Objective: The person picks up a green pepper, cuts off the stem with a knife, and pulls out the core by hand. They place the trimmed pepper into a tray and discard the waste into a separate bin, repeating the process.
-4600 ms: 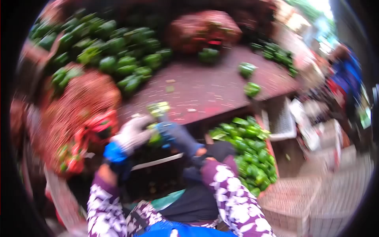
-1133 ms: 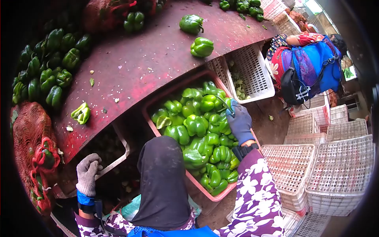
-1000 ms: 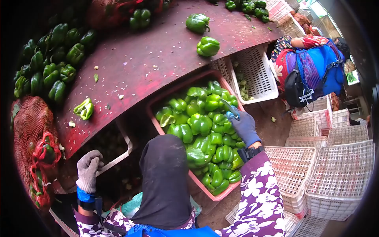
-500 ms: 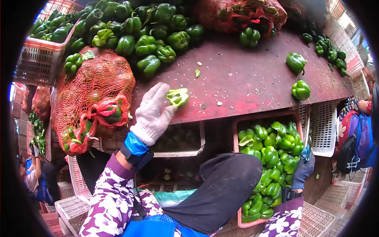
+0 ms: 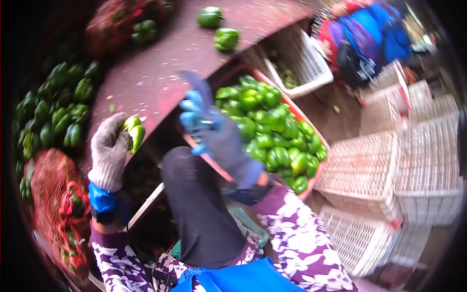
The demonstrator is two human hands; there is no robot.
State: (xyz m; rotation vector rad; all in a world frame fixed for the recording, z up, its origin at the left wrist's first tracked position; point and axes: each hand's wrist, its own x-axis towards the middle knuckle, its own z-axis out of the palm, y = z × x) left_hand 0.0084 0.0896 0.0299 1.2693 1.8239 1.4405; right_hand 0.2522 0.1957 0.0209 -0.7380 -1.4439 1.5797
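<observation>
Pepper comes first: a cut green bell pepper (image 5: 132, 135), split open, is pinched in the closed fingers of the left hand (image 5: 109, 151), which wears a grey knit glove, at the near edge of the dark red wooden table (image 5: 160, 73). Just beside it, the right hand (image 5: 206, 126), in a blue glove, is raised with its fingers wrapped around a dark-bladed knife (image 5: 193, 83), blurred and pointing upward. Beyond that hand stands a pink plastic crate (image 5: 307, 193) heaped with whole green peppers (image 5: 272, 136). Two loose green peppers (image 5: 226, 39) lie farther up the table. A red mesh sack (image 5: 53, 194) hangs at the left, stacked white lattice baskets (image 5: 428, 160) stand at the right, and a person with a blue backpack (image 5: 369, 34) crouches beyond.
</observation>
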